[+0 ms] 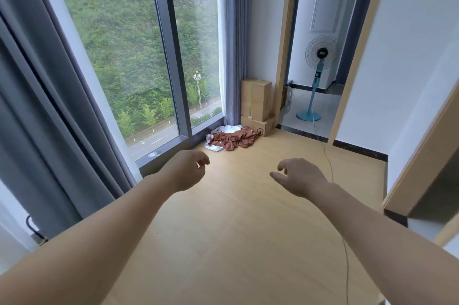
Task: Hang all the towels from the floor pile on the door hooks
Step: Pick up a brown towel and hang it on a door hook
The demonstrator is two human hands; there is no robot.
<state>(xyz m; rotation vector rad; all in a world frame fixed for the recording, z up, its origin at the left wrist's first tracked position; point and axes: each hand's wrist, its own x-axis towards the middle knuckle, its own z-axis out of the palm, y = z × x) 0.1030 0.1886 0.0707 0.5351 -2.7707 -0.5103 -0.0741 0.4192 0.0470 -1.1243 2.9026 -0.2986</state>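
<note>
A pile of towels lies on the wooden floor by the window corner: a rust-brown towel (234,139) crumpled on top of a white towel (227,129). Both my arms reach forward over the floor, well short of the pile. My left hand (190,169) hangs with loosely curled fingers and holds nothing. My right hand (299,178) is also empty, fingers relaxed and slightly bent. No door hooks show in this view.
Two stacked cardboard boxes (255,101) stand right behind the pile. A blue standing fan (315,81) is in the doorway beyond, its thin cord (330,170) trailing across the floor under my right arm. Grey curtains (37,111) hang left. A door edge (422,155) is at right.
</note>
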